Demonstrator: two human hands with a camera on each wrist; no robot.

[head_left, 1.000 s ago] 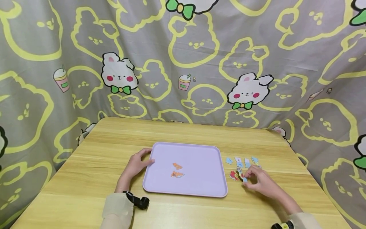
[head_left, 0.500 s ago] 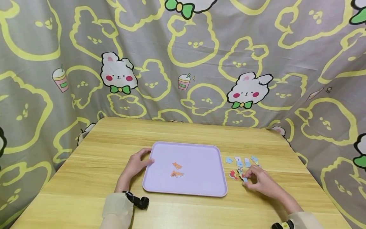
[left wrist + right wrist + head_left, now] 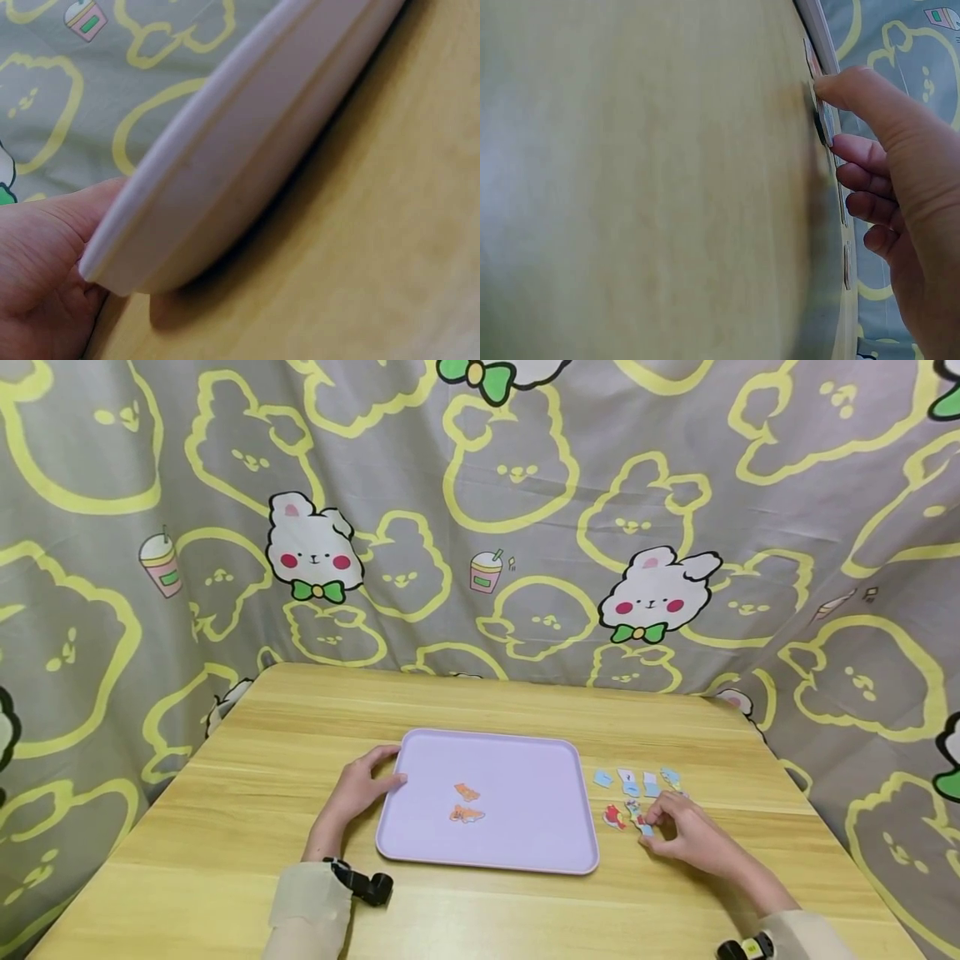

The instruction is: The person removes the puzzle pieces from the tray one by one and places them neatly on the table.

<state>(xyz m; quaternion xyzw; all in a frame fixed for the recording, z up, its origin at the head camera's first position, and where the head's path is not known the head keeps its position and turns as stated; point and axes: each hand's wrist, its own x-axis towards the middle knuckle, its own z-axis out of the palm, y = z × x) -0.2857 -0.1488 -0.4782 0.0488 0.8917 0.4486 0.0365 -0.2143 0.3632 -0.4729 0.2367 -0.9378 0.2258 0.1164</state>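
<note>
At the left side of the lilac tray (image 3: 517, 802), my left hand (image 3: 360, 783) grips the rim, its thumb over the edge. In the left wrist view the tray's outer wall (image 3: 217, 157) hides most of the fingers. Beyond the tray's right side, my right hand (image 3: 686, 833) pinches a small, multicoloured puzzle piece (image 3: 636, 814) between thumb and fingers, low over the table. From the right wrist the same puzzle piece (image 3: 824, 116) shows edge-on between the thumb and forefinger. A red puzzle piece (image 3: 613, 816) lies just left of it.
Two orange pieces (image 3: 467, 813) lie inside the tray, left of its middle. Behind the right hand several blue and white pieces (image 3: 628, 782) form a row on the wooden table (image 3: 480, 914). A patterned curtain (image 3: 420, 485) hangs behind the table.
The held puzzle piece has tipped flatter and come slightly away from the red piece. The left hand keeps its hold on the tray, and the head view has shifted slightly.
</note>
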